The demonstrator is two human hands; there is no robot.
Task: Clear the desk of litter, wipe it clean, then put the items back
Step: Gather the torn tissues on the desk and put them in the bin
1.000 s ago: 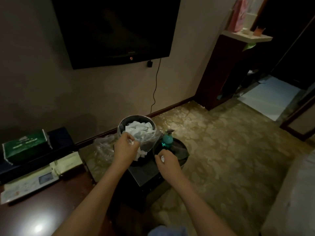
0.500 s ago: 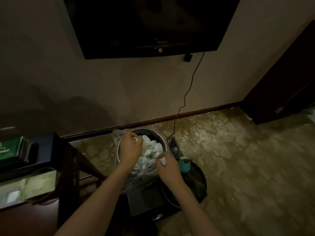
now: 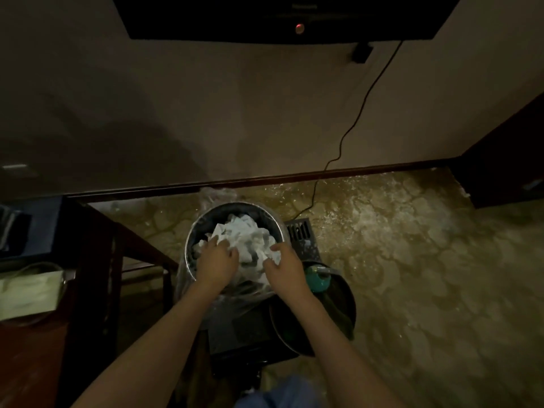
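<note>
Since the earlier frame, both hands had been lowered onto the crumpled white tissues (image 3: 244,240) in the round metal bin (image 3: 194,240) on the floor. The left hand (image 3: 217,262) was pressed on them with fingers curled; the right hand (image 3: 284,267) pinched one piece. A teal bottle (image 3: 318,282) stood just beside, the counter (image 3: 32,348) at left. No writing could be read.

A patterned floor (image 3: 412,260) carries a round metal bin (image 3: 191,245) beside a dark basin (image 3: 347,301).
</note>
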